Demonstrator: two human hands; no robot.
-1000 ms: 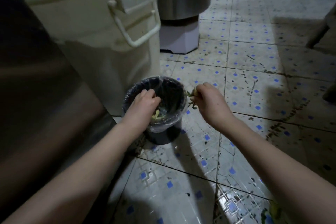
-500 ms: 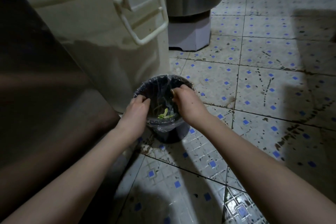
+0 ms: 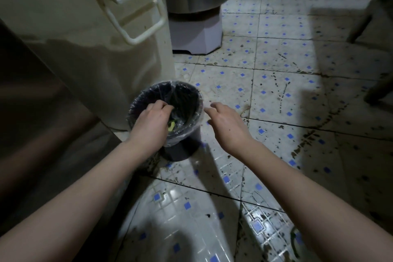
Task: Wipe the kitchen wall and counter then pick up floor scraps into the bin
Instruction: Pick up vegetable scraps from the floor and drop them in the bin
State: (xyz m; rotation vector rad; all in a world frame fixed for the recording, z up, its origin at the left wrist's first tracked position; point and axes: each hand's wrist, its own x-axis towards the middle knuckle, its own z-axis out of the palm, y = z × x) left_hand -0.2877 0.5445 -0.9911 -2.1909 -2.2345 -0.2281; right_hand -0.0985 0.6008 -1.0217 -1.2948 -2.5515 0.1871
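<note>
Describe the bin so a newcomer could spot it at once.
Find the big cream container with the looped handle at upper left. At its foot on the tiled floor stands the bin, with the left hand in its mouth. It is the only small, round, dark thing there, with a clear liner folded over its rim.

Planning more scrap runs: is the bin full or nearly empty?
Mostly empty: only a few green scraps low inside the bin, liner wall bare.

Black bin (image 3: 182, 149) with clear liner; white floor tiles (image 3: 276, 100) dotted blue; cream container (image 3: 85, 49).
</note>
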